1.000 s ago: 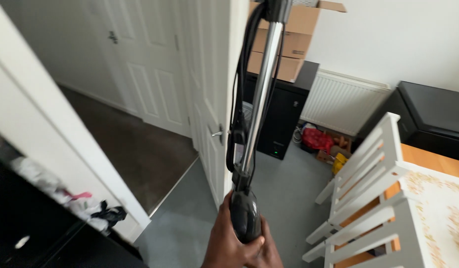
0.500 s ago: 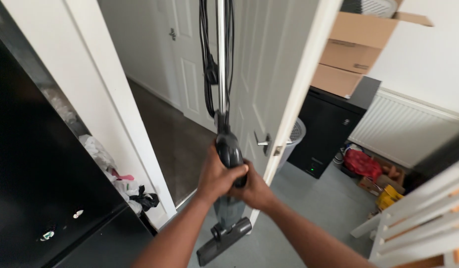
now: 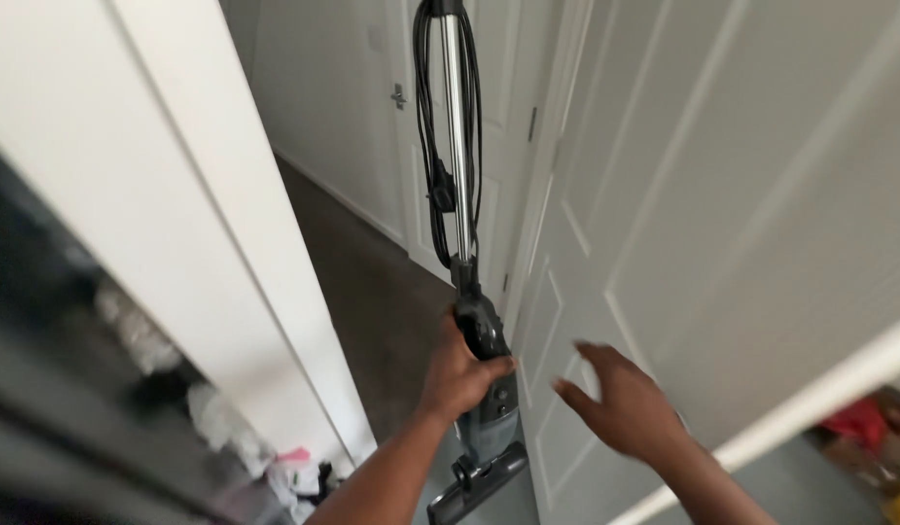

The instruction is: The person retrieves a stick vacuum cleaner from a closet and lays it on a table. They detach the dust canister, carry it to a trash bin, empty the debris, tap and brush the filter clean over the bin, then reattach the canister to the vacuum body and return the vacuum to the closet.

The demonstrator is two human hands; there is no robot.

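I hold an upright stick vacuum (image 3: 458, 194) with a chrome tube and black cord wound along it. My left hand (image 3: 461, 369) is wrapped around its dark body just below the tube. The grey floor head (image 3: 477, 478) hangs near the floor under that hand. My right hand (image 3: 620, 399) is off the vacuum, fingers spread, hovering close in front of the white panelled door (image 3: 722, 243) on the right.
A white door frame (image 3: 207, 224) rises on the left, with blurred shelves and small items (image 3: 216, 418) beside it. Beyond lies a dark-floored hallway (image 3: 372, 292) with another white door (image 3: 411, 97). Red and yellow items (image 3: 878, 437) show at the lower right.
My right hand has let go of the vacuum and moved right toward the door. The view has shifted closer to the doorway, and the boxes and radiator have left the frame.
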